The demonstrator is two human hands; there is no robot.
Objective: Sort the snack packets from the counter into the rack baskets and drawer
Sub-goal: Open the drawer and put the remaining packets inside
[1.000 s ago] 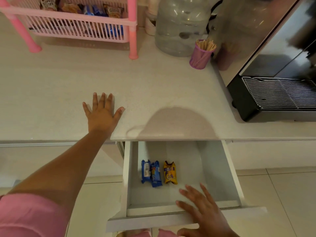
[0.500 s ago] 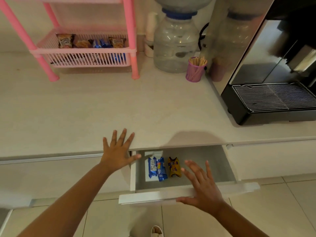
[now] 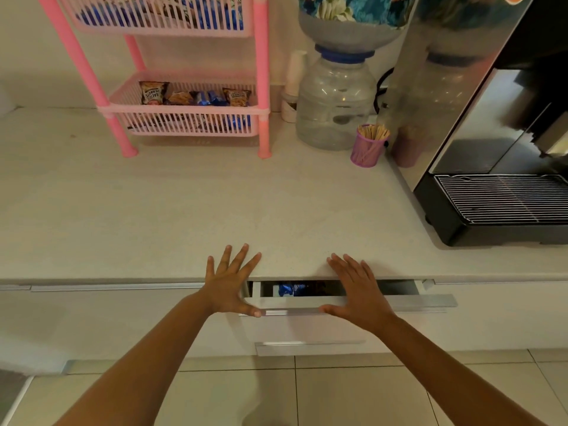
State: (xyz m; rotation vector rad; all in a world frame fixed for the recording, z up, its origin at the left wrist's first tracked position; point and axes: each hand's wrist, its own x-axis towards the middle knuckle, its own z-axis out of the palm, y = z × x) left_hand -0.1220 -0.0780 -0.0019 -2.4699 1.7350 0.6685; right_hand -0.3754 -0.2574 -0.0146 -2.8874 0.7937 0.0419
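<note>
The white drawer (image 3: 424,302) under the counter stands only a narrow gap open. A blue snack packet (image 3: 292,289) shows through the gap. My left hand (image 3: 230,284) and my right hand (image 3: 358,290) lie flat against the drawer front, fingers spread, holding nothing. The pink rack (image 3: 262,87) stands at the back of the counter. Its lower basket (image 3: 184,123) holds several peanut and blue packets (image 3: 152,93). Its upper basket (image 3: 159,23) holds more blue packets.
A water bottle dispenser (image 3: 333,96) and a purple cup of wooden sticks (image 3: 368,147) stand to the right of the rack. A black and steel coffee machine (image 3: 498,192) fills the right side. The pale counter (image 3: 153,216) runs across. Tiled floor lies below.
The drawer has slid from wide open to nearly shut. My left hand came off the counter onto the drawer front beside my right hand. The view has risen toward the rack.
</note>
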